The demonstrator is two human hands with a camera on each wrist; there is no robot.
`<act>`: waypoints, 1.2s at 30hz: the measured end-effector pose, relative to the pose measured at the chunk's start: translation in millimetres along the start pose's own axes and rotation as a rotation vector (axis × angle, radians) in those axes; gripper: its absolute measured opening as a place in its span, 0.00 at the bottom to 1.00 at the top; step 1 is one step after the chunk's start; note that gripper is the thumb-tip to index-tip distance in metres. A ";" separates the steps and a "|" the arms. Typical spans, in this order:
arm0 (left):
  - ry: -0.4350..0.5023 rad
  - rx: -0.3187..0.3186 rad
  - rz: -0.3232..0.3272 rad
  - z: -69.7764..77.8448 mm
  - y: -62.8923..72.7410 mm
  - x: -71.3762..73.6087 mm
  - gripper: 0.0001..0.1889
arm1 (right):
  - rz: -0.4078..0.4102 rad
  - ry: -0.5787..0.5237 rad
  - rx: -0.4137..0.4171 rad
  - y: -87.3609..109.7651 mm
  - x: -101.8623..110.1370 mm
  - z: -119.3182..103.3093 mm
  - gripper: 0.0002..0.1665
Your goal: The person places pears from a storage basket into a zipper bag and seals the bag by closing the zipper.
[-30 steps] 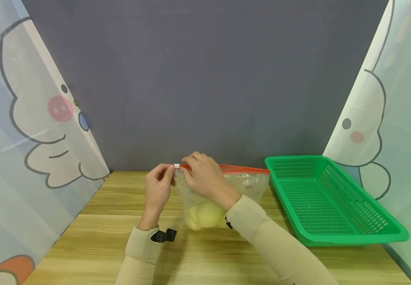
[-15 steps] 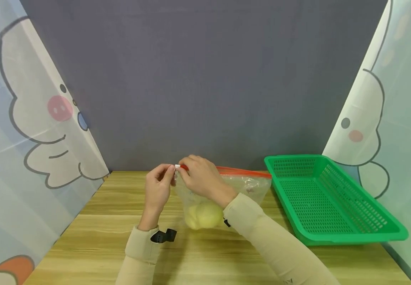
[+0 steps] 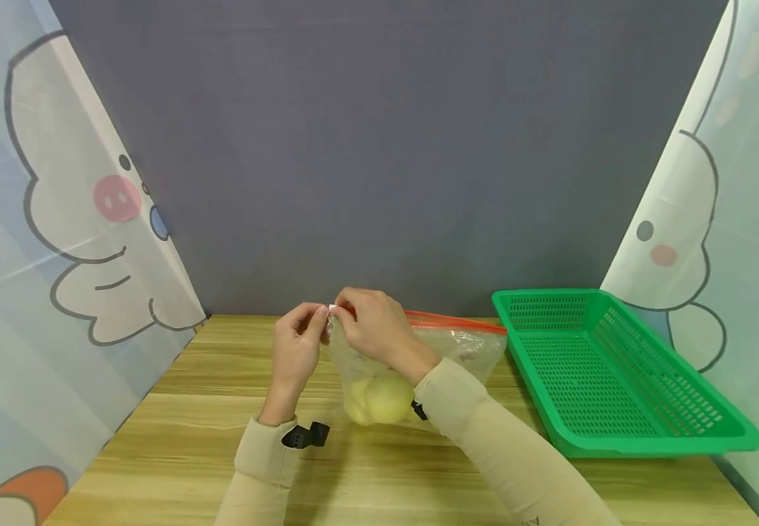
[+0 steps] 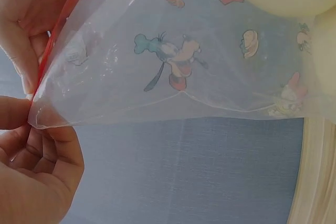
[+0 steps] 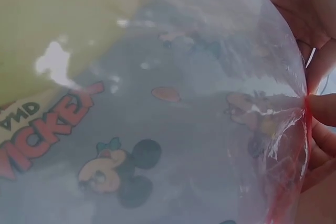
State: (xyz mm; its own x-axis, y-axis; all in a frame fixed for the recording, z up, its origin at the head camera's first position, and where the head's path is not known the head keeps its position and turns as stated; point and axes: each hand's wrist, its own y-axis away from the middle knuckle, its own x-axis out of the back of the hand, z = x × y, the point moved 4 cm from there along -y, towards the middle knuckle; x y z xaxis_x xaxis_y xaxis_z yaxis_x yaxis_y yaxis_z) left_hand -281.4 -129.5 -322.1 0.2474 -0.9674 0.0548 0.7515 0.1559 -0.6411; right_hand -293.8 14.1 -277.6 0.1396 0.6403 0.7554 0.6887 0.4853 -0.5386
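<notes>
A clear zip bag (image 3: 464,349) with cartoon prints stands on the table, its red zip strip (image 3: 458,323) along the top. Through the plastic, pale yellow rounded fruits (image 3: 379,399) show at the bottom. The thumb and fingers of my left hand (image 3: 295,351) pinch the bag's top left corner. Right beside them, my right hand (image 3: 379,329) pinches the red strip at its left end. A small white slider (image 3: 332,307) is mostly covered by the fingers there. In the left wrist view, the lower hand (image 4: 44,177) grips the corner of the printed bag (image 4: 173,77).
At the right a green perforated basket (image 3: 553,431) stands close to the bag's right end. The wooden table (image 3: 221,409) meets a dark grey backdrop (image 3: 379,161). Printed cartoon curtains (image 3: 675,292) border both sides.
My right fingers have closed in on the white slider at the left corner and now mostly cover it. The bag's right end has shifted slightly right and down. My left hand keeps its pinch.
</notes>
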 end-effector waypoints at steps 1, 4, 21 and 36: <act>-0.002 0.002 0.003 0.1 -0.1 0.0 0.12 | 0.001 -0.008 -0.003 -0.1 0.0 0.5 0.10; -0.013 0.013 0.012 -0.6 -0.3 0.1 0.11 | -0.004 -0.032 -0.019 -0.1 -0.5 3.0 0.10; -0.064 0.022 0.032 0.7 1.4 0.2 0.10 | -0.053 -0.095 -0.102 7.8 3.8 12.8 0.11; -0.046 0.011 0.014 2.7 1.6 -3.3 0.10 | -0.016 -0.076 -0.040 5.0 2.4 5.7 0.12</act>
State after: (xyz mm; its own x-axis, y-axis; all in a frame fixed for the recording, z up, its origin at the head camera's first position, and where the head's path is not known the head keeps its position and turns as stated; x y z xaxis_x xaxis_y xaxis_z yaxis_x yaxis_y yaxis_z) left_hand -279.4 -125.5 -321.2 0.2850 -0.9551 0.0811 0.7544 0.1713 -0.6337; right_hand -294.1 21.5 -280.6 0.0752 0.6768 0.7323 0.7182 0.4727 -0.5106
